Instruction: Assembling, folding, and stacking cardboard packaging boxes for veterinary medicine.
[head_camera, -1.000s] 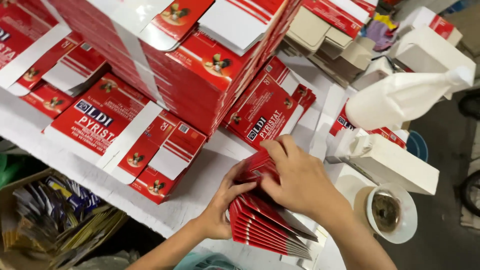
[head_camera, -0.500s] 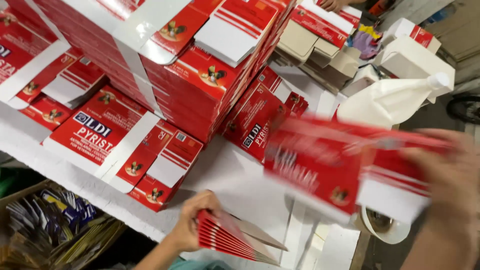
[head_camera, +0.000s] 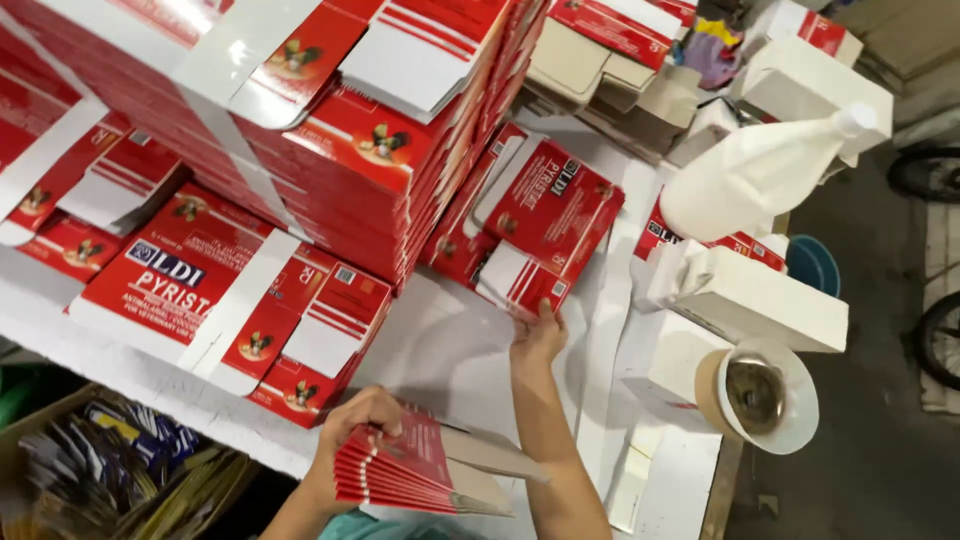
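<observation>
While the left hand (head_camera: 362, 418) grips a fanned bundle of flat red cartons (head_camera: 400, 475) low at the near edge of the white table (head_camera: 440, 350), the right hand (head_camera: 538, 336) reaches forward, fingers closed on the lower edge of a folded red-and-white carton (head_camera: 545, 225). That carton lies tilted against the tall stack of red cartons (head_camera: 330, 130), with a white squeeze bottle (head_camera: 760, 175) to its right.

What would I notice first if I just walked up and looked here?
The tall stack of flat red and white cartons, filling the top left of the white table. Next, the left hand at the bottom gripping a fanned bundle of red cartons, while the right hand touches a carton in the middle, left of a white bottle.
</observation>
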